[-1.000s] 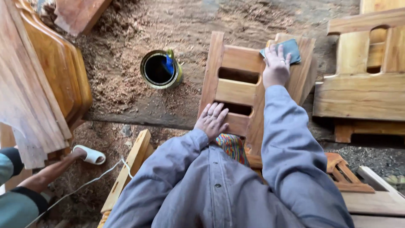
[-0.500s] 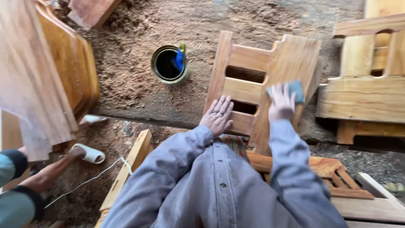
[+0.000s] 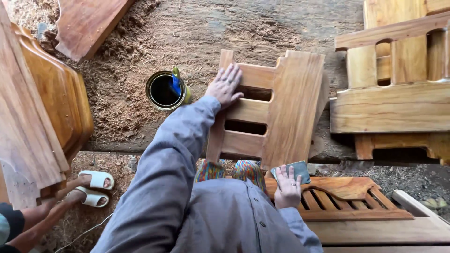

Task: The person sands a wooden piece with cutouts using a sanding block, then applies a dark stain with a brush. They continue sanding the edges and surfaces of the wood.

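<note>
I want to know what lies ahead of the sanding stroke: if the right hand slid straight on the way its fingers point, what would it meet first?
The right hand, holding a grey sanding pad, points up the frame. It would probably meet the near edge of the slatted wooden panel first, though depth is unclear.

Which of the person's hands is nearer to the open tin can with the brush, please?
Left. The left hand rests on the slatted wooden panel beside the tin can; the right hand is lower, holding sandpaper.
</note>
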